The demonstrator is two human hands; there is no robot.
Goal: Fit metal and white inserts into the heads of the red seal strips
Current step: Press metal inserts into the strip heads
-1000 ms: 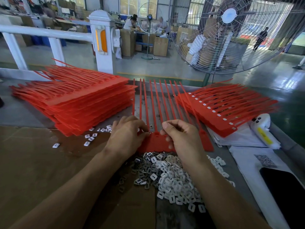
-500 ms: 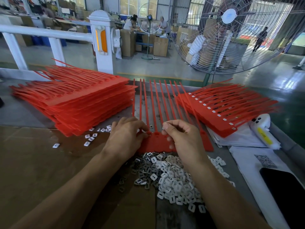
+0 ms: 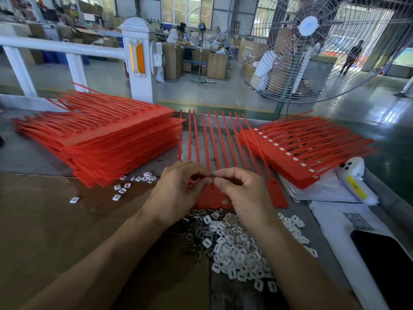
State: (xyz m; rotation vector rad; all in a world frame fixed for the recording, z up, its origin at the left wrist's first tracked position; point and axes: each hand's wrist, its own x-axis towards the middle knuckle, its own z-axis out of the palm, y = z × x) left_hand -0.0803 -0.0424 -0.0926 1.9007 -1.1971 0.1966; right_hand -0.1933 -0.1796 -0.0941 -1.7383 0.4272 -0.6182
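A sheet of red seal strips (image 3: 212, 198) lies flat in front of me, tails pointing away. My left hand (image 3: 178, 189) rests on its heads at the left, with curled fingers that pinch one head. My right hand (image 3: 243, 191) sits close beside it, thumb and forefinger pinching a small insert that the fingers mostly hide. The fingertips of both hands meet over the row of heads. A loose pile of white and metal inserts (image 3: 237, 245) lies just below the sheet, between my forearms.
A tall stack of red strip sheets (image 3: 107, 142) stands at the left, and a fanned stack with white inserts fitted (image 3: 301, 157) at the right. A few inserts (image 3: 121, 190) lie on the brown cardboard (image 3: 55, 231). A phone (image 3: 384, 260) and a white bottle (image 3: 355, 184) lie at the right.
My two hands have drawn together: the left fingertips moved right and the right fingertips moved left, and they now meet over the strip heads.
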